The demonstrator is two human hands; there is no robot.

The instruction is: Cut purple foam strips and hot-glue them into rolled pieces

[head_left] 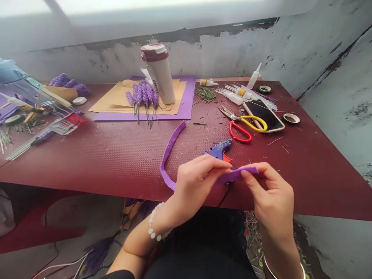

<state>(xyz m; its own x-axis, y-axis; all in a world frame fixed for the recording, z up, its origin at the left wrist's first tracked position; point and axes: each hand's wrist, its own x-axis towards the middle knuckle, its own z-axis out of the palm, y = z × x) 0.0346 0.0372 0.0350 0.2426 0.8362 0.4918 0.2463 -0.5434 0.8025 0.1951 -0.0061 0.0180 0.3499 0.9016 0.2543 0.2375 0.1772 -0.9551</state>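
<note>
A long purple strip, like folded foam or felt (167,157), is pinched between both hands at one end, while its other end curls away across the table. My left hand (194,182), with a beaded bracelet at the wrist, is closed on the strip near the middle of its held part. My right hand (270,190) grips the strip close to its tip, thumb in front and fingers behind. Just beyond my hands lies a blue glue gun (217,149) with an orange trigger, partly hidden by my left hand.
Scissors (241,124) with red and yellow handles lie beside a phone (266,116). A coffee cup (161,75) and purple flower stems (143,95) rest on brown and purple sheets. Glue bottles (232,97), green wires (205,93) and tape rolls (291,119) are at the back right. A water bottle (26,85) stands left.
</note>
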